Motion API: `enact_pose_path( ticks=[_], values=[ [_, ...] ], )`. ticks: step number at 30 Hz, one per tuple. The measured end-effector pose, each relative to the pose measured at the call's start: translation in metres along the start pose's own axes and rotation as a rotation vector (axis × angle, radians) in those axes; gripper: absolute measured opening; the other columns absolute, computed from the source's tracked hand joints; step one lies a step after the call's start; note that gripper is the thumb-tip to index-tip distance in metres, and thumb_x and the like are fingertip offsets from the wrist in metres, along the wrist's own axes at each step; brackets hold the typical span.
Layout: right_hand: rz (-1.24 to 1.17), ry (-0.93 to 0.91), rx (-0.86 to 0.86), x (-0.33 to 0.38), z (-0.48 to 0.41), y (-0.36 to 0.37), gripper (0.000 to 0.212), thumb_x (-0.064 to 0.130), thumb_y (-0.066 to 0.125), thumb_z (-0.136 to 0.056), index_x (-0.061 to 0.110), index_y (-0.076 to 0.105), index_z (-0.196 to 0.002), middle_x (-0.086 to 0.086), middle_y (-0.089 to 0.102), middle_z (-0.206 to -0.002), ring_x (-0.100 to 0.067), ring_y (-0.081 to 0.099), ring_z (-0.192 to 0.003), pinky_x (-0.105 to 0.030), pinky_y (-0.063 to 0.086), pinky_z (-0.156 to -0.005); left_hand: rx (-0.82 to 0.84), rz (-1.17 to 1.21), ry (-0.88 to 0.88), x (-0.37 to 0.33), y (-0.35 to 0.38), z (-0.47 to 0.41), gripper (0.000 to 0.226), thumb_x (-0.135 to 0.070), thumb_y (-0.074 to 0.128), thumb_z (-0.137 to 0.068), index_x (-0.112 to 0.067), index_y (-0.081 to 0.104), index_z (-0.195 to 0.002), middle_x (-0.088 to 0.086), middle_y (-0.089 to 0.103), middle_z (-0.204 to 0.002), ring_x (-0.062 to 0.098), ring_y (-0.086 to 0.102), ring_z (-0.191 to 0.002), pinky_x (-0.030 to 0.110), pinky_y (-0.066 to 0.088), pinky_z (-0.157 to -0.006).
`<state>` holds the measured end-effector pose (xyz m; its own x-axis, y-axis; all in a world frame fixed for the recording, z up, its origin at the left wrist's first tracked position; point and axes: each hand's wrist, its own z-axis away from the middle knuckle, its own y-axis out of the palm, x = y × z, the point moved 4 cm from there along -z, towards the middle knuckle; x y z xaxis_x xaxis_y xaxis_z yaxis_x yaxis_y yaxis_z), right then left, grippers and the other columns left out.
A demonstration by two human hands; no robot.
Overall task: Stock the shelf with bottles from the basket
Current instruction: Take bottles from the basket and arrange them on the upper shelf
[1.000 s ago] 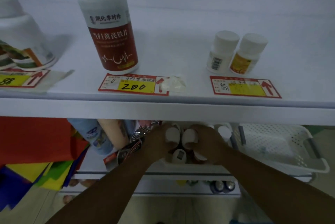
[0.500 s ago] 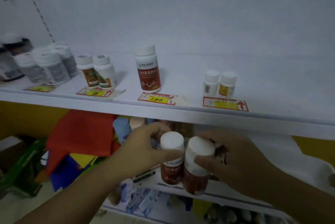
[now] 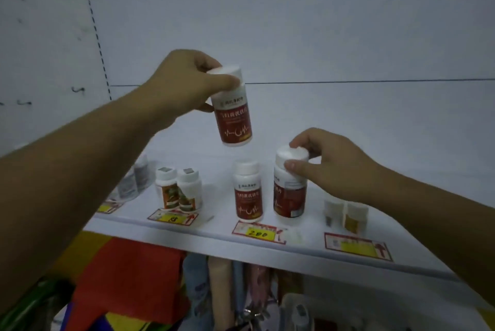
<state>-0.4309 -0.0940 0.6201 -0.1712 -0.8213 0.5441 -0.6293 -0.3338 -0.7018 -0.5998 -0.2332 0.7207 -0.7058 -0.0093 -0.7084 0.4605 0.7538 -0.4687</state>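
My left hand (image 3: 184, 81) grips a white-capped bottle with a red label (image 3: 233, 119) by its cap, holding it in the air above the white shelf (image 3: 308, 250). My right hand (image 3: 332, 167) pinches the cap of a second red-label bottle (image 3: 289, 191), whose base is at the shelf surface. Between them a third identical bottle (image 3: 247, 191) stands alone behind the "200" price tag (image 3: 259, 232). A corner of the white basket (image 3: 289, 304) shows at the bottom edge.
On the shelf stand two small bottles with orange labels (image 3: 178, 188) to the left, blurred bottles (image 3: 134, 180) farther left, and two small white bottles (image 3: 345, 214) at the right. Red and yellow bags (image 3: 128, 277) and hanging items fill the space below the shelf.
Both hands rose from below the shelf with a bottle each. The left one now holds its bottle high over the shelf; the right one has brought its bottle down beside the standing bottle.
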Motion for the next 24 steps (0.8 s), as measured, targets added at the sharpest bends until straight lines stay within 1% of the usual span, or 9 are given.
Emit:
enact_pose_path(
  ticks=[3,5,10,15,17,19,21,22,24],
  values=[
    [-0.003,0.075,0.04,-0.016,-0.023,0.014,0.022,0.036,0.068,-0.077,0.029,0.056,-0.095,0.008,0.059,-0.091,-0.008,0.057,-0.079,-0.026,0.049,-0.071,0.082,0.012,-0.115,0.038,0.024,-0.038,0.045,-0.019,0.073,-0.074,-0.014,0.058,-0.115,0.004,0.058,-0.103,0.018,0.061,-0.088,0.033,0.059,-0.068],
    [-0.025,0.096,0.067,-0.021,-0.031,0.024,0.022,0.036,0.069,-0.077,0.027,0.057,-0.093,0.01,0.057,-0.083,-0.009,0.057,-0.075,-0.03,0.052,-0.073,0.149,-0.012,-0.192,0.069,0.043,-0.051,0.035,-0.017,0.071,-0.075,-0.014,0.059,-0.108,0.006,0.058,-0.1,0.018,0.06,-0.086,0.033,0.059,-0.068],
    [0.074,0.034,0.104,-0.024,-0.038,0.041,0.018,0.04,0.067,-0.077,0.033,0.054,-0.088,0.018,0.055,-0.086,0.0,0.054,-0.07,-0.015,0.037,-0.058,0.453,-0.108,-0.322,0.119,0.084,-0.059,0.024,-0.016,0.075,-0.071,-0.013,0.063,-0.092,0.006,0.066,-0.093,0.019,0.066,-0.084,0.026,0.057,-0.056],
    [0.079,0.016,0.09,-0.024,-0.039,0.038,0.018,0.041,0.067,-0.076,0.035,0.05,-0.079,0.012,0.059,-0.098,-0.002,0.058,-0.073,-0.017,0.04,-0.058,0.598,-0.093,-0.368,0.125,0.106,-0.053,0.018,-0.021,0.076,-0.068,-0.015,0.069,-0.083,0.002,0.072,-0.088,0.012,0.07,-0.074,0.021,0.055,-0.053],
    [0.078,0.015,0.112,-0.024,-0.038,0.038,0.017,0.04,0.066,-0.077,0.033,0.052,-0.085,0.009,0.059,-0.101,-0.003,0.059,-0.078,-0.02,0.045,-0.063,0.617,-0.117,-0.38,0.122,0.108,-0.051,0.021,-0.027,0.076,-0.069,-0.017,0.069,-0.086,0.002,0.069,-0.094,0.015,0.067,-0.084,0.023,0.056,-0.053],
    [0.099,0.041,0.143,-0.021,-0.033,0.038,0.023,0.04,0.064,-0.079,0.029,0.054,-0.096,0.006,0.059,-0.11,-0.01,0.059,-0.092,-0.027,0.05,-0.077,0.627,-0.179,-0.37,0.116,0.108,-0.047,0.027,-0.037,0.072,-0.074,-0.019,0.067,-0.093,0.0,0.066,-0.103,0.016,0.063,-0.091,0.027,0.056,-0.061],
    [0.167,-0.011,0.041,-0.012,-0.024,0.03,0.027,0.039,0.061,-0.082,0.026,0.056,-0.104,0.003,0.057,-0.119,-0.014,0.055,-0.106,-0.032,0.048,-0.09,0.526,-0.235,-0.321,0.104,0.107,-0.041,0.038,-0.042,0.065,-0.08,-0.016,0.064,-0.106,0.003,0.063,-0.115,0.017,0.06,-0.096,0.032,0.053,-0.076],
    [0.176,-0.066,-0.06,-0.006,-0.015,0.023,0.025,0.037,0.06,-0.083,0.025,0.057,-0.105,0.004,0.058,-0.119,-0.012,0.054,-0.106,-0.032,0.049,-0.092,0.391,-0.262,-0.244,0.095,0.103,-0.039,0.041,-0.042,0.063,-0.082,-0.014,0.063,-0.112,0.006,0.062,-0.119,0.019,0.058,-0.098,0.033,0.05,-0.081],
    [0.119,-0.196,-0.2,0.004,0.017,0.009,0.015,0.032,0.058,-0.084,0.024,0.06,-0.097,0.007,0.062,-0.104,-0.006,0.059,-0.091,-0.022,0.053,-0.08,-0.003,-0.285,0.022,0.07,0.087,-0.02,0.033,-0.036,0.06,-0.083,-0.016,0.064,-0.108,0.003,0.066,-0.109,0.016,0.06,-0.096,0.03,0.049,-0.083]
  ],
)
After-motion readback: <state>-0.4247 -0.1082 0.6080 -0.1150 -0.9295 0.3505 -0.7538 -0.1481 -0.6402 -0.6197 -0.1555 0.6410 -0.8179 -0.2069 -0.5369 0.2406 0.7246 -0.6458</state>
